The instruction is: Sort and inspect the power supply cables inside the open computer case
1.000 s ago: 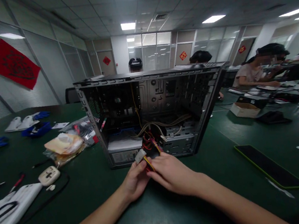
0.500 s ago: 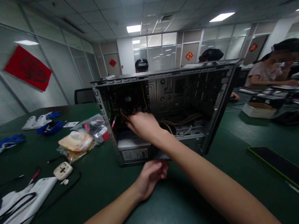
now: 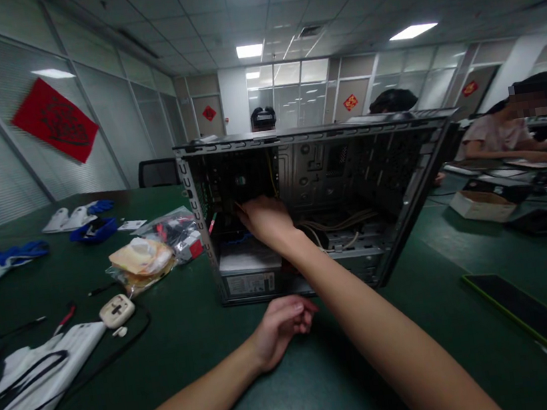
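An open computer case (image 3: 316, 128) stands on its long side on the table, its inside facing me. My right hand (image 3: 268, 222) reaches into it, closed near the dark board with the cooling fan (image 3: 240, 180). A bit of yellowish wire from a power cable (image 3: 239, 205) shows at its fingertips; the connector end is hidden. Below the hand sits the power supply (image 3: 251, 283) with its label. In front of the case my left hand (image 3: 285, 328) rests on the table, fingers loosely curled, nothing visible in it. Pale cables (image 3: 343, 221) lie in the case bottom.
To the left lie a plastic bag with bread (image 3: 142, 257), a cream round-cornered gadget (image 3: 117, 311), a white phone-like slab (image 3: 69, 376), gloves (image 3: 18, 253) and a blue tray (image 3: 93, 231). On the right are a black mat (image 3: 535, 318) and a cardboard box (image 3: 482, 204). Other people sit beyond.
Both hands were together on the power cable before the case. My right hand has carried the cable up into the case; my left let go and stayed on the table. The view turned slightly left.
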Demonstrator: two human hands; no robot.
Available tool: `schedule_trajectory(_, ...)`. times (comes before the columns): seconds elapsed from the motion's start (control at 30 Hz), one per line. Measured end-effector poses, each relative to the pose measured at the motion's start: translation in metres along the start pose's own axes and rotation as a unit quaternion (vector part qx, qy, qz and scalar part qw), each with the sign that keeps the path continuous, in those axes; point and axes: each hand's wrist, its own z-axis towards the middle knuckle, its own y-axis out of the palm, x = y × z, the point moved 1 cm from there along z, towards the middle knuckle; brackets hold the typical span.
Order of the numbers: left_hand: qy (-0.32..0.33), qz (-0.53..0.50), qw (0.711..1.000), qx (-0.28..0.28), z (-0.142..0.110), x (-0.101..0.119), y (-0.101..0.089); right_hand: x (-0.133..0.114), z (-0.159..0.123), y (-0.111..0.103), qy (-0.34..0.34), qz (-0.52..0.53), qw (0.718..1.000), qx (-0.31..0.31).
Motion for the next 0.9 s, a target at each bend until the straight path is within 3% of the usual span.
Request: schedule_trajectory(0.9, 0.002, 0.0, 1.0, -0.008, 0.002, -0.005, -0.002, -0.0056, -0.0011, 0.0, 0.039, -0.017, 0.999, 0.009)
